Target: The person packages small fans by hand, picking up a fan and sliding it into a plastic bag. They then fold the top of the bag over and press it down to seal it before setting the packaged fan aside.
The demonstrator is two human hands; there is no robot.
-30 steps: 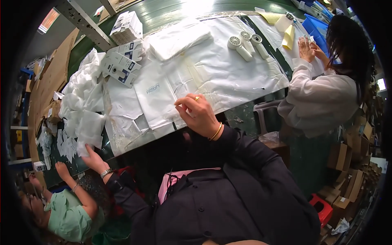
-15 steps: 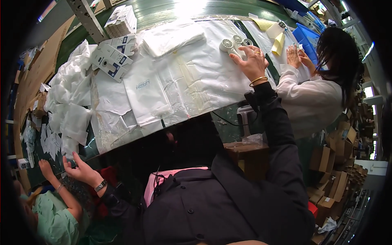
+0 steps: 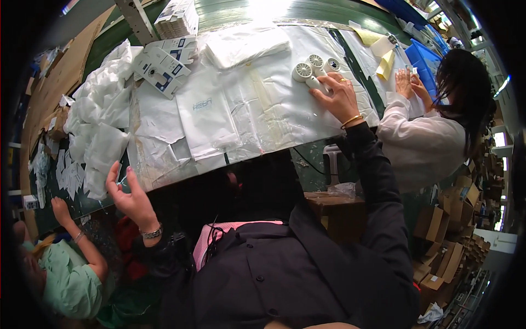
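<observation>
Three small white handheld fans point(image 3: 313, 67) lie in a cluster on the white plastic sheeting, and the right hand point(image 3: 338, 97) rests on the handle of the nearest one, fingers laid over it in a loose grasp, a ring and a gold bangle showing. From that hand, the fan heads sit at about eleven o'clock, just beside each other. At about nine o'clock lies a flat clear plastic bag point(image 3: 211, 118), and at about ten o'clock a stack of folded white bags point(image 3: 245, 45). Further out at ten o'clock stand white printed cartons point(image 3: 163, 63). At two o'clock, a co-worker's hands point(image 3: 410, 85) press on yellow sheets point(image 3: 384, 63). The left hand point(image 3: 127, 193) hangs off the table's near edge point(image 3: 164, 178), open, fingers spread, gripping nothing, just beside crumpled white bags point(image 3: 101, 156).
</observation>
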